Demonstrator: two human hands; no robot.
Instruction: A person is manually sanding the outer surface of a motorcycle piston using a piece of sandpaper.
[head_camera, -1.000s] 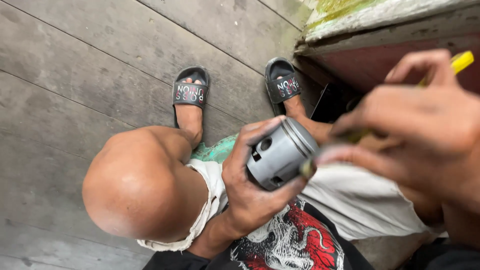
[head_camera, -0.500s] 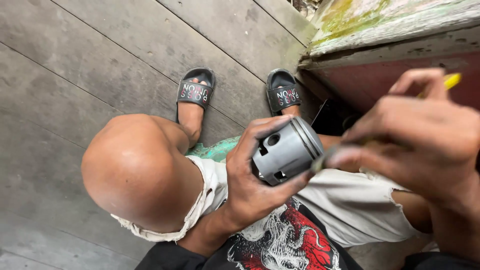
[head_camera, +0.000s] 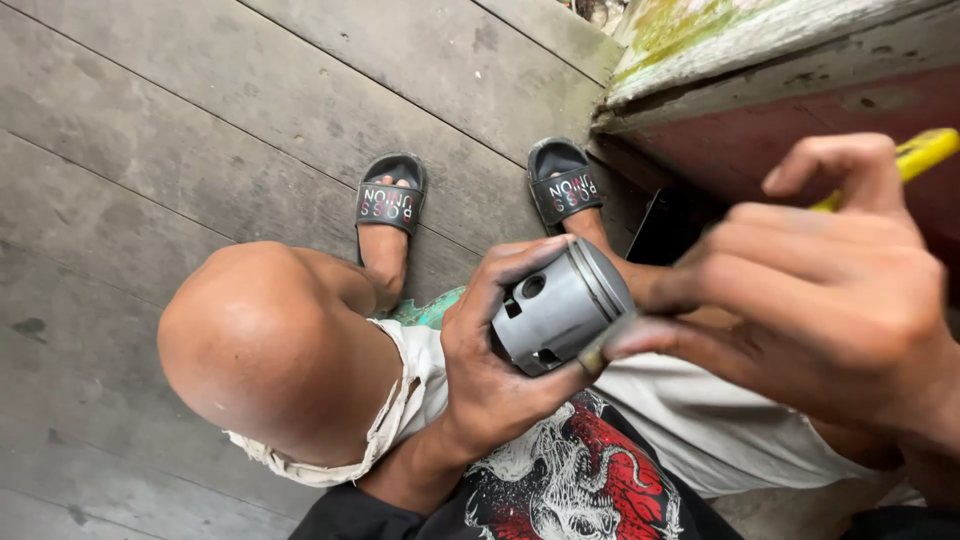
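Fingers (head_camera: 520, 275) of the left hand (head_camera: 490, 380) wrap round a grey metal piston (head_camera: 560, 305), thumb over the upper edge, other digits beneath; the piston is held in the air above the lap, just right of the raised bare knee (head_camera: 270, 345). Right of the piston, the right hand (head_camera: 820, 300) pinches a yellow-handled tool (head_camera: 925, 150), its tip touching the piston's lower rim; the exact contact point is blurred.

Risks, as judged: the hold is one-handed and unsupported, so pressure from the tool could twist the piston out of the palm and drop it onto the wooden plank floor (head_camera: 200, 130). A slipping tip could run into the left thumb or mark the ringed crown.

Surroundings, taken from the piston: well to its left, the knee and the frayed hem of pale shorts (head_camera: 400, 400); beyond it, two black slide sandals (head_camera: 390, 200) on the feet; up and right, a weathered, moss-stained ledge (head_camera: 720, 50) over a red panel, which crowds the right hand. No bench shows.
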